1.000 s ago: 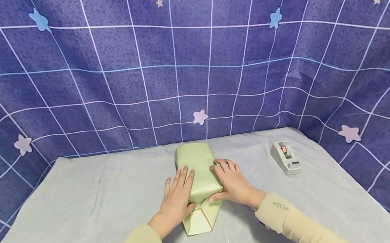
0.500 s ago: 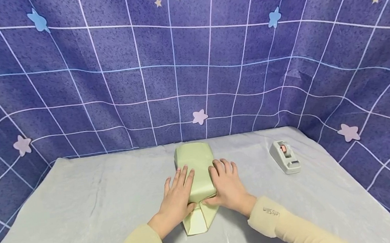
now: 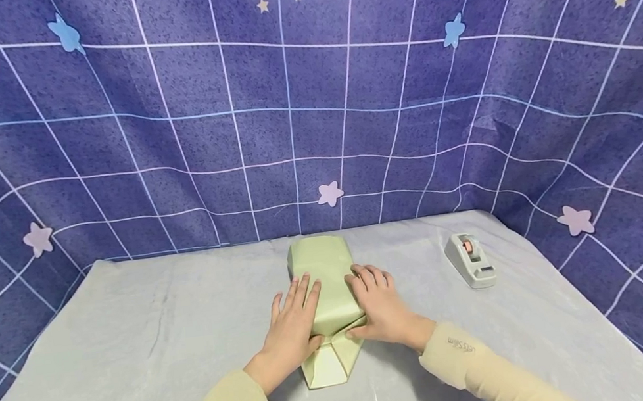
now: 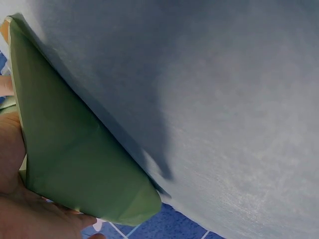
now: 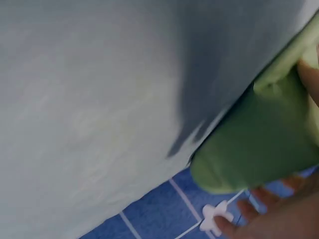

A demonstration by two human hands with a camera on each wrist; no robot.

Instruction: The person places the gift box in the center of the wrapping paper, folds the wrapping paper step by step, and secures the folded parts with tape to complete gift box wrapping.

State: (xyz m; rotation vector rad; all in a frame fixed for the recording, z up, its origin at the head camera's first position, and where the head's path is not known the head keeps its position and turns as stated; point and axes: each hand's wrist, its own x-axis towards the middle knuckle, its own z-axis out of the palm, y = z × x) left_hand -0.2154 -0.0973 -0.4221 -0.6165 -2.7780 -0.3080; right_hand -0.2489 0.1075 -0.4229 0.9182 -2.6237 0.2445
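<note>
A pale green, paper-wrapped parcel (image 3: 325, 286) lies lengthwise on the table, a folded paper flap (image 3: 325, 367) sticking out from its near end. My left hand (image 3: 290, 330) rests on the parcel's left side, fingers extended over the top and thumb at the flap's base. On the right side, my right hand (image 3: 382, 306) lays its fingers on the top edge while its thumb presses the paper fold at the near end. In the left wrist view the parcel's green side (image 4: 75, 144) shows; the right wrist view has its other side (image 5: 259, 134). What is inside the paper is hidden.
A pale grey tape dispenser (image 3: 471, 261) with a small roll stands at the right of the table. Grey-white cloth (image 3: 136, 354) covers the tabletop. Behind and at the sides hangs a blue grid-patterned curtain (image 3: 266, 134) with stars.
My right hand moved slightly left and inward along the near-end fold, then back to the right; the flap's right side shifted with it. My left hand and the parcel's body stayed put.
</note>
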